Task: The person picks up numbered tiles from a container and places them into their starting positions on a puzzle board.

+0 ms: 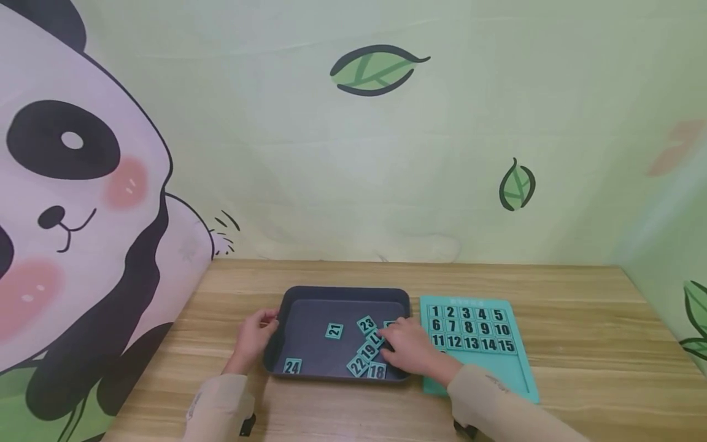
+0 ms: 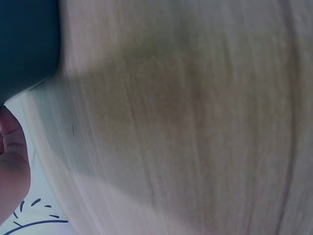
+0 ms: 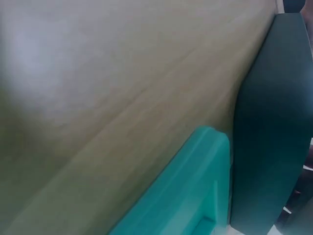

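Observation:
A dark tray (image 1: 309, 294) holds several loose teal number tiles, among them a 21 tile (image 1: 334, 331), a 24 tile (image 1: 293, 366) and a 23 tile (image 1: 366, 324). At the tray's left side, my left hand (image 1: 253, 337) holds the outer edge, thumb and fingers bent there; part of it shows in the left wrist view. My right hand (image 1: 411, 348) reaches over the right rim. Its fingertips touch a partly covered tile (image 1: 375, 338) beside the 19 tile (image 1: 368, 352), with the thumb apart below. The right wrist view leaves those fingertips out of clear sight.
Right of the tray lies a teal number board (image 1: 521, 374), rows 1 to 15 filled, its lower left hidden by my right arm. The wooden table (image 1: 580, 331) meets a green wall cloth (image 1: 276, 153) printed with a panda and leaves.

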The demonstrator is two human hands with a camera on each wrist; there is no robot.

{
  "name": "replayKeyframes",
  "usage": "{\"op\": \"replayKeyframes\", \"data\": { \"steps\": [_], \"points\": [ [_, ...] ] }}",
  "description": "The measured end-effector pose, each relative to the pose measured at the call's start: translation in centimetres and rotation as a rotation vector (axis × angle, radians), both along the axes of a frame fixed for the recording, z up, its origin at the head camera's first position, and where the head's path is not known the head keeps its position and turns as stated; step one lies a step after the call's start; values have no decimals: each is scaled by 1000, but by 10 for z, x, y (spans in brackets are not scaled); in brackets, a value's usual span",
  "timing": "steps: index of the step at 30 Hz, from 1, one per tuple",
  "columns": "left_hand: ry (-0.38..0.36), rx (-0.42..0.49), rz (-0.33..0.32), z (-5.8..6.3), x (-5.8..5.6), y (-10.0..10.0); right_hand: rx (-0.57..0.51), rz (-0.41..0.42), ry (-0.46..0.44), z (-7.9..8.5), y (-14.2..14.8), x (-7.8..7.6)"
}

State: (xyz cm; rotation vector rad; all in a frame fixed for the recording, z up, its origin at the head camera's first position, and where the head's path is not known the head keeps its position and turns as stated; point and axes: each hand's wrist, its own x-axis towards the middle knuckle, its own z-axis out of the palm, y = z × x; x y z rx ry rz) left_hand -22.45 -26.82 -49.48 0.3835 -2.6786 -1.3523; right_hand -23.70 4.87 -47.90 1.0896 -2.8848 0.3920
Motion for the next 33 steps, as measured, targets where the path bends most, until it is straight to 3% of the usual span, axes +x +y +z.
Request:
{"op": "replayKeyframes", "data": {
  "steps": [13,26,33],
  "points": [
    [15,16,-7,0,0,0,58,-70,-53,-1,-22,-11],
    [-22,21,5,1,-1,1,-24,-70,-93,-6,-41,-16],
    [-29,27,-2,1,0,0,-18,-123,-96,-9,-45,-21]
  ]
}}
